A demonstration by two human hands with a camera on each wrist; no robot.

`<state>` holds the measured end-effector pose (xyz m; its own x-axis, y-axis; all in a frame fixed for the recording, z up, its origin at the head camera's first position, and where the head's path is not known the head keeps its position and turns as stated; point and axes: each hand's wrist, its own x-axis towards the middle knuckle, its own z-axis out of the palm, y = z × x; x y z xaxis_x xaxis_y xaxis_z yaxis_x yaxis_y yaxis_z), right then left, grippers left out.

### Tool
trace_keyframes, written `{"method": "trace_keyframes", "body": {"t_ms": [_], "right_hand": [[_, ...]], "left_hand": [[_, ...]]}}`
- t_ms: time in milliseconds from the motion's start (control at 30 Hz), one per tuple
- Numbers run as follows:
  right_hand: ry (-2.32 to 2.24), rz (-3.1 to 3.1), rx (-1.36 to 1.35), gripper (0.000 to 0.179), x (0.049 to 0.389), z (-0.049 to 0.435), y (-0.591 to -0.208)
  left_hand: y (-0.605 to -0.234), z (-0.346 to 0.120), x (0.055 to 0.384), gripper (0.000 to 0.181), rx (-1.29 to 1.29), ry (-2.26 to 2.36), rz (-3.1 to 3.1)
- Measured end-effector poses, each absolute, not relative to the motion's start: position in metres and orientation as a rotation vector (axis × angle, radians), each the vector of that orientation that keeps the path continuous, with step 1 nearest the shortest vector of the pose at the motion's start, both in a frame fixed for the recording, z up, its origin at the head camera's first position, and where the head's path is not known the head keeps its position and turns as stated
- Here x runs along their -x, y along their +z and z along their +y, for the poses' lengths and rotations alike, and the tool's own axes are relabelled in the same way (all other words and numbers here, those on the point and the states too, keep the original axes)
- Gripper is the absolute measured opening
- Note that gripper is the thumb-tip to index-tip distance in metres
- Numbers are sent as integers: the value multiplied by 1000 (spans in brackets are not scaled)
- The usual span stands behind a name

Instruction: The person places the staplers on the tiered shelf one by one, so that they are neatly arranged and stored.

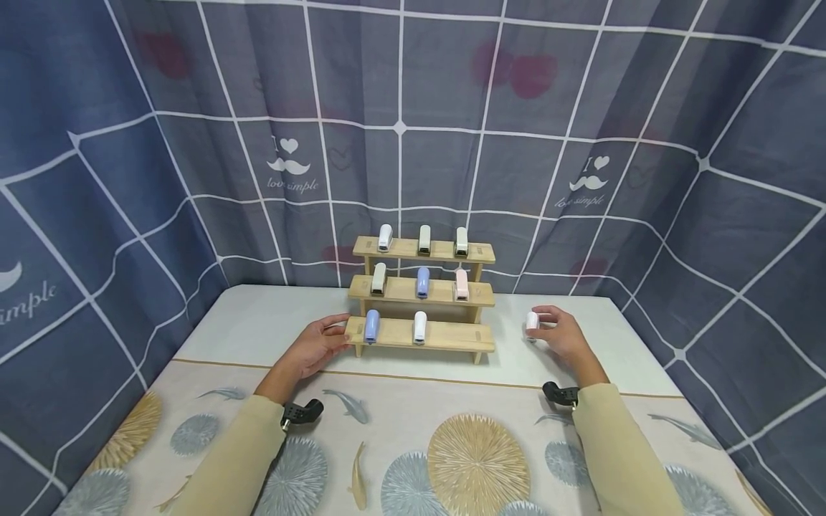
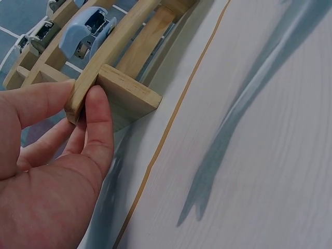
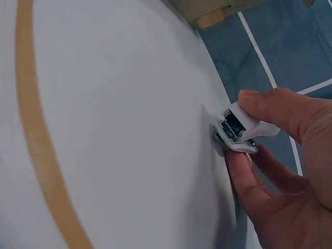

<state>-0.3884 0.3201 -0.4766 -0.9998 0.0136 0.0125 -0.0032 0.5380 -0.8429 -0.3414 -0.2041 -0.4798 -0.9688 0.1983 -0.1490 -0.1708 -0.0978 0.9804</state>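
A three-tier wooden display shelf (image 1: 452,335) stands on the white tabletop with small staplers on its steps. My left hand (image 1: 320,345) pinches the left end of the lowest step between thumb and fingers, plain in the left wrist view. On that step sit a blue stapler (image 1: 372,326) and a white stapler (image 1: 420,327). Right of the shelf, my right hand (image 1: 560,332) holds another white stapler (image 3: 243,124) by its sides, thumb on top and fingers beneath. It is at or just above the tabletop; I cannot tell which.
The middle step carries a cream stapler (image 1: 378,279), a blue one and a pink stapler (image 1: 461,284). Three pale staplers line the top step (image 1: 405,248). A checked curtain (image 1: 439,172) hangs behind, and a patterned cloth (image 1: 387,430) covers the near side.
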Motion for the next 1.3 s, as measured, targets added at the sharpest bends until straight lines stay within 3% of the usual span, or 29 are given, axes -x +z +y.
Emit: {"method": "trace_keyframes", "body": {"t_ms": [533, 1300], "right_hand": [[1593, -2664, 86, 67, 374, 321, -487], [1770, -2569, -57, 71, 336, 297, -471]], "left_hand": [[-481, -202, 342, 67, 16, 2143, 1938], [-478, -203, 341, 67, -7, 2149, 1927]]}}
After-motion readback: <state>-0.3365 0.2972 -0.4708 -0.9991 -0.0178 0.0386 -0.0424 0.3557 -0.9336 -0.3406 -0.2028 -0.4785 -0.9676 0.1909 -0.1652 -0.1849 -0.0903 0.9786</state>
